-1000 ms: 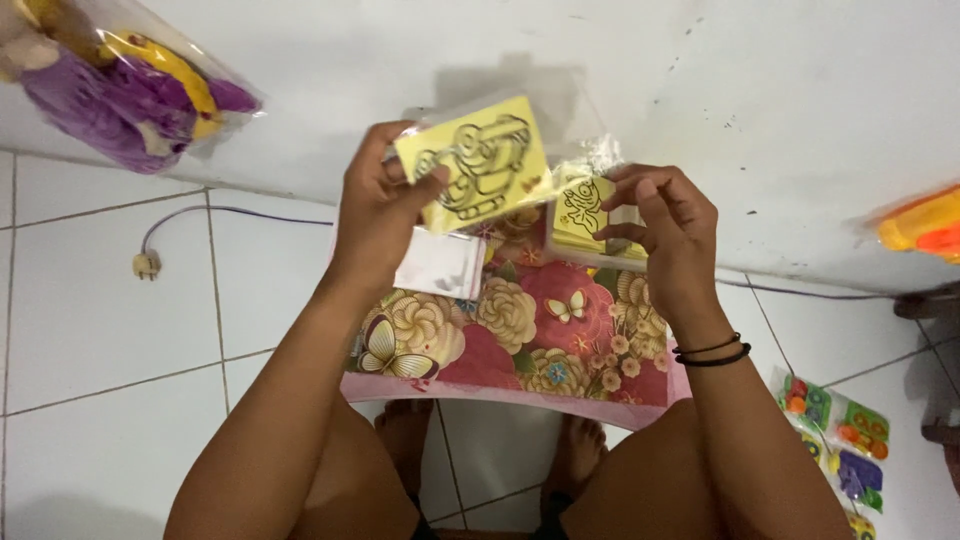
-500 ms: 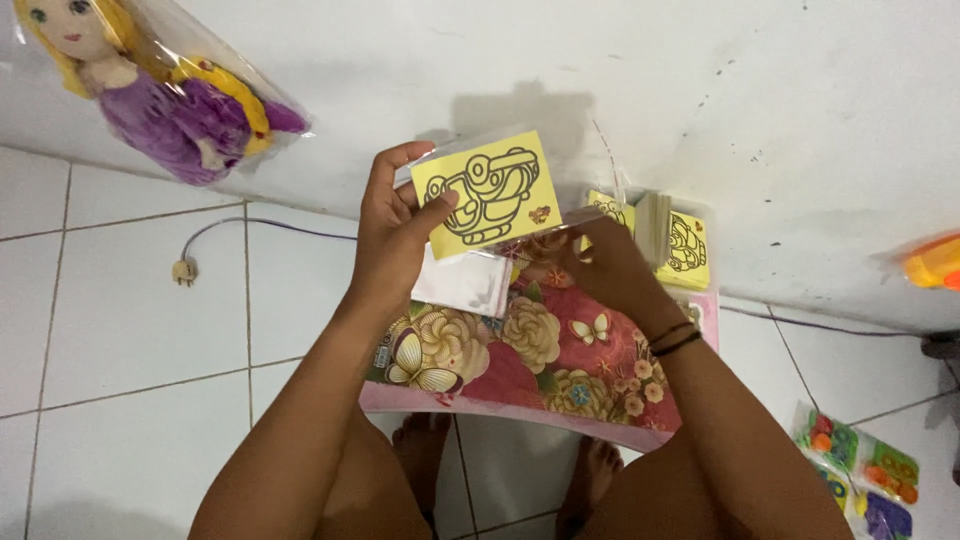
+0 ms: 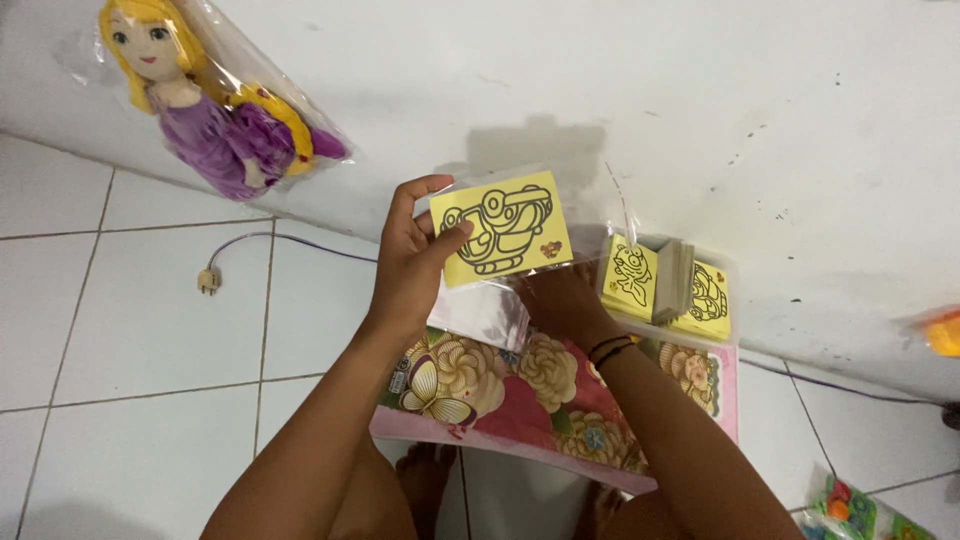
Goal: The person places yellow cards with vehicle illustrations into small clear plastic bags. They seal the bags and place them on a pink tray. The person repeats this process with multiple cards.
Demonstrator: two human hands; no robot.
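Note:
My left hand [image 3: 412,265] holds up a yellow card with a black line drawing [image 3: 502,228], thumb on its front, inside a clear sleeve. My right hand [image 3: 560,300] is lower, behind that card, reaching toward clear plastic bags [image 3: 480,315]; its fingers are hidden, so I cannot tell what it grips. Two dark bands circle its wrist. To the right a stack of similar yellow cards [image 3: 665,285] sits in a clear open box. Everything rests on a pink flowered board [image 3: 520,395] across my lap.
A doll in a purple dress, wrapped in clear plastic [image 3: 205,100], lies against the white wall at upper left. A cable with a plug [image 3: 208,282] runs over the white tiled floor. Colourful packs [image 3: 850,505] lie at the lower right, an orange thing [image 3: 940,332] at the right edge.
My right hand let go of its yellow card and dropped behind the raised card toward the plastic bags. The view shifted, and the left hand keeps the card raised.

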